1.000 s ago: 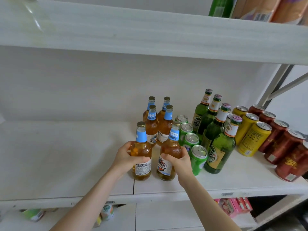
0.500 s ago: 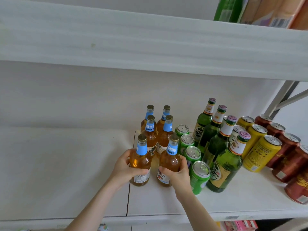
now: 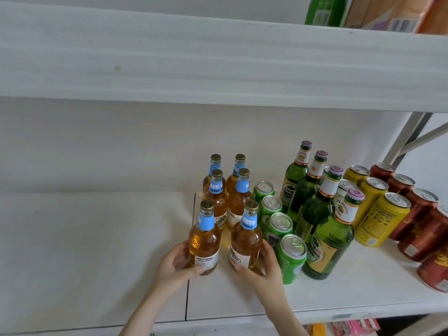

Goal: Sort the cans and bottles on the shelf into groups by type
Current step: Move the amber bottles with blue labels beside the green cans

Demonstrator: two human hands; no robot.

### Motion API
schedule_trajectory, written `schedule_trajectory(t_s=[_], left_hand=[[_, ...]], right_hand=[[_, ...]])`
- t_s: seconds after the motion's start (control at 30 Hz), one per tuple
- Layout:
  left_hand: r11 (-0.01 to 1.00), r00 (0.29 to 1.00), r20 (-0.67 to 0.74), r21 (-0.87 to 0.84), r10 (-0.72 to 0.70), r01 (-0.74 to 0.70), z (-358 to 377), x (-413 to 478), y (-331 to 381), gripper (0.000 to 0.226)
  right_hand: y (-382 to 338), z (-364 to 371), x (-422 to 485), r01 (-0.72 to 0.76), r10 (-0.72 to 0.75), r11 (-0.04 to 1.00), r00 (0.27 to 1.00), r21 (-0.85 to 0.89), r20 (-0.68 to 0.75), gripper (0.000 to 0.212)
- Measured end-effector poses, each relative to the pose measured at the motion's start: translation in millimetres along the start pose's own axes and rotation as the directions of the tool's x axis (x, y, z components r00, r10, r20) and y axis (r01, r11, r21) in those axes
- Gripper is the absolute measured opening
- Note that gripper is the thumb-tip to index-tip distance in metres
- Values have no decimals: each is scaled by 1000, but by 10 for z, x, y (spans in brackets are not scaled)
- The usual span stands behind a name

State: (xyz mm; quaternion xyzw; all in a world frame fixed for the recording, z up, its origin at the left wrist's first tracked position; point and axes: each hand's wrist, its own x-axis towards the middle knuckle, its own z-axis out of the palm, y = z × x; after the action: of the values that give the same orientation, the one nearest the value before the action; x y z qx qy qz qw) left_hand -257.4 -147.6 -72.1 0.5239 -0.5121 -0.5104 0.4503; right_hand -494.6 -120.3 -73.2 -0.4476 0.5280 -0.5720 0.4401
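The left hand is gripping the left amber bottle; the right hand is gripping the right amber bottle. The smooth white shelf is stretching wide at lower left.

The one wide-angle view comes from a head-worn camera in front of the shelf. It faces forward and tilts down onto the white board. It is near enough that both forearms reach in from the bottom edge. The left hand and right hand sit low at centre, with the amber bottles just beyond them. The upper shelf board crosses the top of the frame. The red cans run off the right edge.
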Motion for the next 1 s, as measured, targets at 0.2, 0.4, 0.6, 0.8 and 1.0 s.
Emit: schedule_trajectory(t_s=[0.2, 0.4, 0.6, 0.8, 1.0], left_hand=[[998, 990, -141, 58, 27, -19, 121, -44, -162, 57], [995, 986, -164, 101, 31, -15, 198, 61, -164, 55], [993, 984, -179, 119, 5, 16, 259, 148, -169, 55], [993, 981, -193, 112, -1, 23, 299, 268, -189, 55], [994, 980, -198, 109, 3, 19, 322, 369, -174, 55]], right_hand=[[128, 134, -68, 59, -65, 996, 993, -60, -94, 82], [149, 191, 8, 51, -72, 988, 987, -146, -143, 82], [166, 194, 93, 57, -82, 980, 988, -188, -128, 82], [148, 214, 196, 49, -76, 976, 990, -212, -119, 81], [140, 222, 283, 20, -50, 972, 991, -232, -124, 80]])
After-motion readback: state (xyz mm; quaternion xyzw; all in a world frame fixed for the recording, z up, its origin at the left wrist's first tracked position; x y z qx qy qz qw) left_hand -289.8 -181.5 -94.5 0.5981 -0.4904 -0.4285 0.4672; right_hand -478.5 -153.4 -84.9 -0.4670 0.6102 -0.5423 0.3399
